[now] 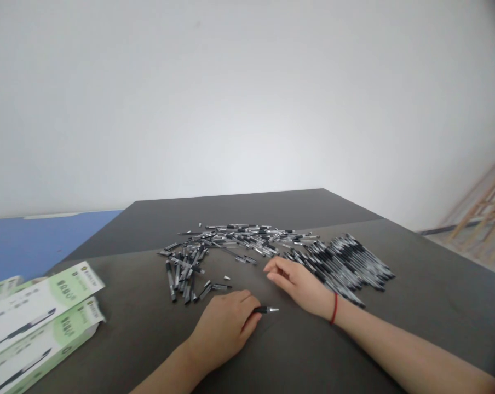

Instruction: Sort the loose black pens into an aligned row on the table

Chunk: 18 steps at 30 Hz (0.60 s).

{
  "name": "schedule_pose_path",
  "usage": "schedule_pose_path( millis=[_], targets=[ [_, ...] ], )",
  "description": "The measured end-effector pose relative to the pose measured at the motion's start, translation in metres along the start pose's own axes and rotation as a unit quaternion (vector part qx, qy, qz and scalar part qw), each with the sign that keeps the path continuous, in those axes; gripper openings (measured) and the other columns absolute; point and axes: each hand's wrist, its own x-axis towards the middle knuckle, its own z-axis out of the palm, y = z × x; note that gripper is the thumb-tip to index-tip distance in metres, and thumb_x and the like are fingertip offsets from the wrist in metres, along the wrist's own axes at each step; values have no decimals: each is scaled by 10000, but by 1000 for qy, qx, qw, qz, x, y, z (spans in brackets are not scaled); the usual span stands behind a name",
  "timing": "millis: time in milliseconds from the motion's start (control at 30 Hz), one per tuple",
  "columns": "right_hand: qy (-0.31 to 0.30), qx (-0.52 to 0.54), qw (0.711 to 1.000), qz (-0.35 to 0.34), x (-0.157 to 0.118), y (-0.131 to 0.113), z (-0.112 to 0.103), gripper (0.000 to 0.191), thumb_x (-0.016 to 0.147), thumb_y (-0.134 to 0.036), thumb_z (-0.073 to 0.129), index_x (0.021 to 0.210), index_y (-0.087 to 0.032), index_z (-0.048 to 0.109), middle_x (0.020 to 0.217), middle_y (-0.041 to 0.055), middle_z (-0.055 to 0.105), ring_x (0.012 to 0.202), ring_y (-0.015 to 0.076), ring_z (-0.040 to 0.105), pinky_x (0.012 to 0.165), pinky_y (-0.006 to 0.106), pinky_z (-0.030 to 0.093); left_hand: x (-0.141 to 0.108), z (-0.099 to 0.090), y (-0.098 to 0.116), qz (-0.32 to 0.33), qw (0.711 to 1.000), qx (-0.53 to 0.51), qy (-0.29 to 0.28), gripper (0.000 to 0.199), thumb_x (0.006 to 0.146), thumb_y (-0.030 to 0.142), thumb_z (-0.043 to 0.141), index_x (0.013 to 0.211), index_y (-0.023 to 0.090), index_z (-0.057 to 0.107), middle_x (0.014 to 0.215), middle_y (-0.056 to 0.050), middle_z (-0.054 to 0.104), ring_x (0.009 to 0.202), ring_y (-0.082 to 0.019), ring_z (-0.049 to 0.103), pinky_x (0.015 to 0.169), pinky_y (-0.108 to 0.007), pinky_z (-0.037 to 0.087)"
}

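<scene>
My left hand [231, 320] is closed round a pen [268, 310]. The pen's black grip and silver tip stick out to the right past the thumb, and the rest of it is hidden in the palm. To the right, my right hand [294, 282] hovers low over the table, fingers loosely curled and thumb a little apart, with nothing visible in it. Just beyond that hand, many pens [346, 265] lie side by side in a slanted row. A loose heap of pen parts [247, 238] spreads behind both hands, and clear caps [185, 271] are piled at its left.
The dark table [239, 208] stands close to a white wall [247, 109]. Printed green and white pen boxes [46, 328] are stacked at the left edge. A small cap piece [226, 278] lies between the heap and my hands. Wooden bars [485, 202] show at far right.
</scene>
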Motion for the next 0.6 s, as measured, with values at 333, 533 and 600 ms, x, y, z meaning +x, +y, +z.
schedule_pose_path(
  millis=[333, 533, 600],
  targets=[
    [-99, -169, 971, -135, 76, -11, 45, 127, 775, -190, 624, 897, -162, 603, 865, 32, 607, 762, 143, 555, 701, 246, 409, -2, -3, 3, 34, 999, -5, 7, 137, 876, 233, 487, 924, 210, 613, 872, -18, 631, 812, -165, 590, 716, -263, 442],
    [-111, -242, 952, -151, 92, -18, 57, 17, 774, -166, 584, 787, -164, 575, 868, 48, 602, 766, 167, 549, 653, 258, 382, -1, -4, 2, 25, 1000, -9, 15, 128, 866, 241, 499, 903, 208, 616, 847, -16, 632, 781, -161, 591, 697, -257, 440],
    [-89, -221, 963, -126, 85, -17, 46, 30, 767, -162, 579, 791, -167, 562, 812, 28, 597, 717, 148, 532, 629, 245, 364, -1, -3, 0, 7, 999, -18, 28, 131, 866, 230, 495, 915, 216, 616, 859, -13, 637, 802, -163, 594, 712, -258, 437]
  ],
)
